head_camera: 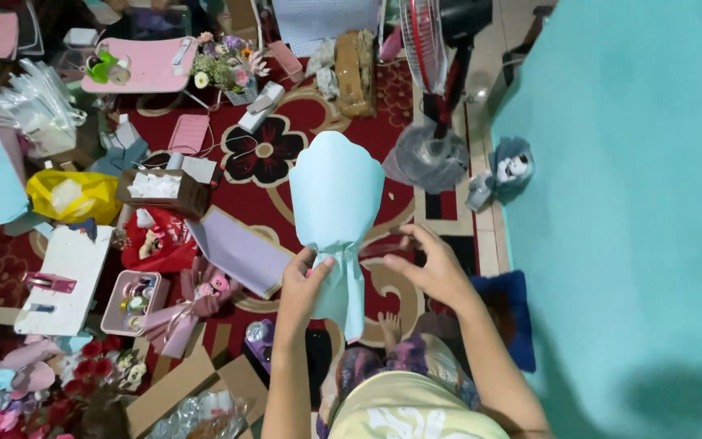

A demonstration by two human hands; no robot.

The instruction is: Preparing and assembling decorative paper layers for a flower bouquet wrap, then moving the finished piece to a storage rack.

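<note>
I hold up a pale blue paper bouquet wrap [336, 195], fanned wide at the top and pinched narrow at its neck. My left hand [305, 280] grips that neck, thumb in front, with the wrap's tail hanging below. My right hand [428, 264] hovers just right of the neck, fingers spread, pinching what looks like a thin strand between thumb and forefinger; whether it touches the wrap I cannot tell. My bare foot [389, 325] shows beneath the wrap.
A red patterned carpet [302, 114] is strewn with craft supplies: a lilac paper sheet [241, 250], a pink ribbon bow [184, 313], a pink compartment box [132, 302], a yellow bag [75, 195], a flower basket [225, 69], cardboard [197, 382]. A standing fan [440, 73] rises at the back; a teal wall [635, 203] fills the right.
</note>
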